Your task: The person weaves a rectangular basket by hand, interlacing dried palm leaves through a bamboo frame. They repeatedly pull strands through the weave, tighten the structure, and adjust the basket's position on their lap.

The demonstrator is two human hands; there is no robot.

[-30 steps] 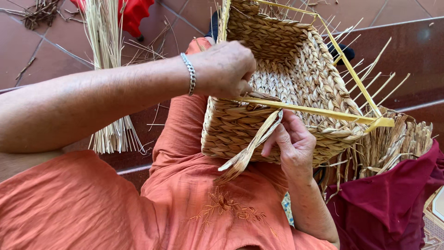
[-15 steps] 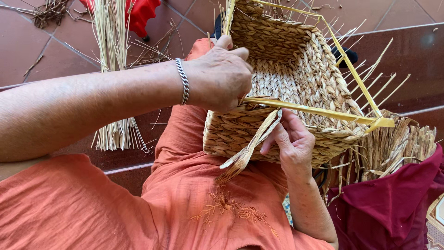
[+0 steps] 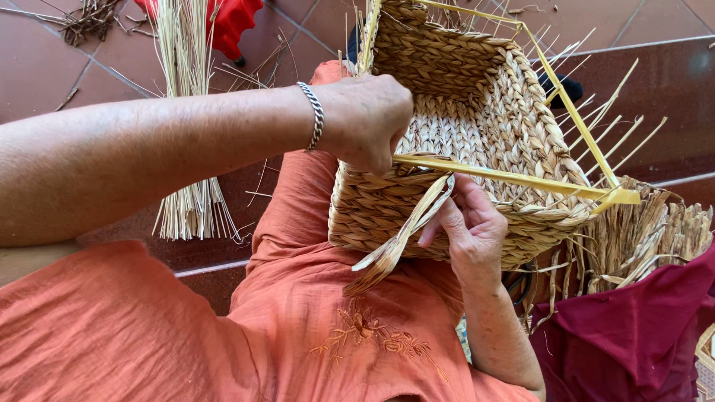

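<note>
Woven basket [image 3: 477, 141] propped on lap, tilted, yellow frame rod [image 3: 521, 177] running across near rim. Left hand [image 3: 369, 123] curled over basket corner, fingers clamped on rim at rod's end. Right hand [image 3: 469, 227] pressed against outer wall, fingers pinched on flat straw strand [image 3: 402, 238]. Loose end trailed down over orange dress [image 3: 298, 327]. Straw bundle [image 3: 190, 112] laid on floor, left.

basket [image 3: 477, 141]: tan, braided | garment [image 3: 223, 335]: orange | cloth [image 3: 625, 327]: maroon
</note>
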